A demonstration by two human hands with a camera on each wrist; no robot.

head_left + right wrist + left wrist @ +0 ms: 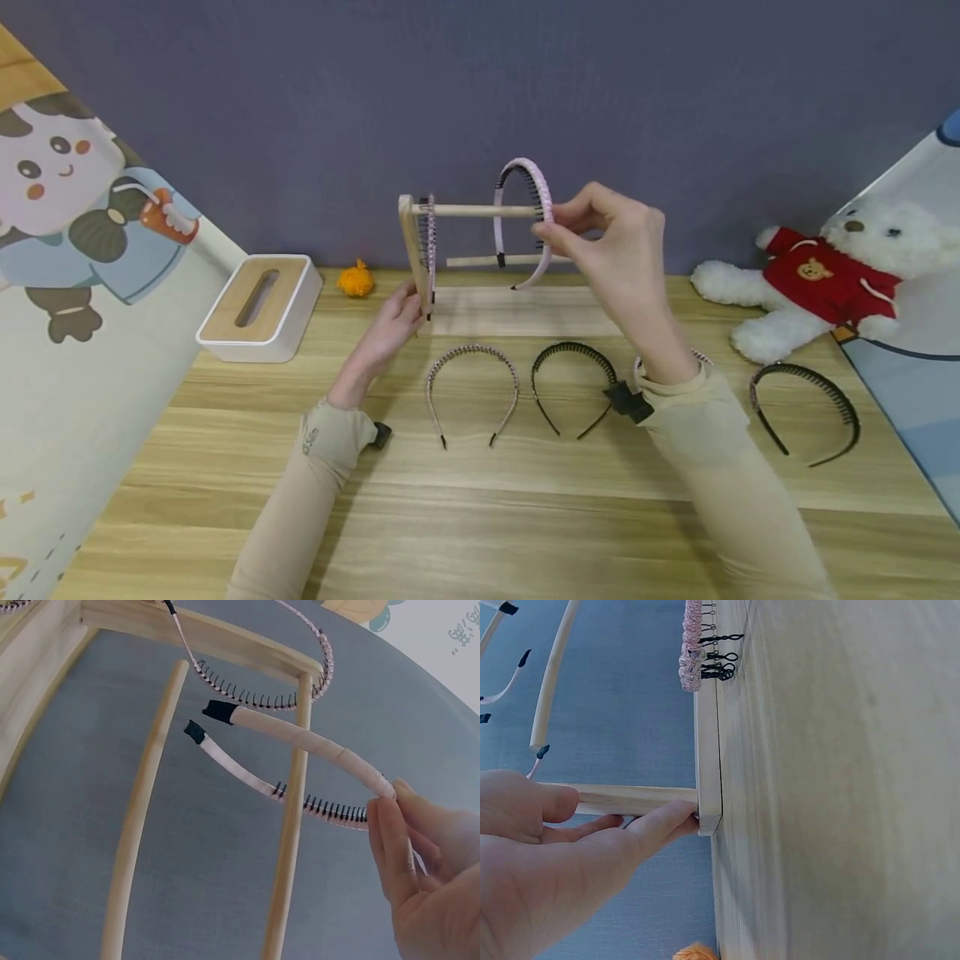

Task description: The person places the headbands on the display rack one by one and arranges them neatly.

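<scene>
My right hand [622, 250] pinches a pale pink headband [543, 187] by its side, thumb against fingers. The headband straddles the upper rod [480, 211] of a wooden rack; in the right wrist view one of its arms [322, 746] crosses in front of the rod [289, 825] and the other passes behind. A second pink headband [431, 242] hangs on that rod, close to the rack's upright [409, 237]. Low on this upright, my left hand [393, 317] grips the frame; the left wrist view shows its fingers around a wooden bar [630, 799].
On the table lie a pink beaded headband [472, 348], a black one [573, 346], another partly behind my right forearm, and a dark one [843, 400] at right. A tissue box [300, 304] and orange ornament [356, 280] stand left; a teddy bear [813, 279] sits right.
</scene>
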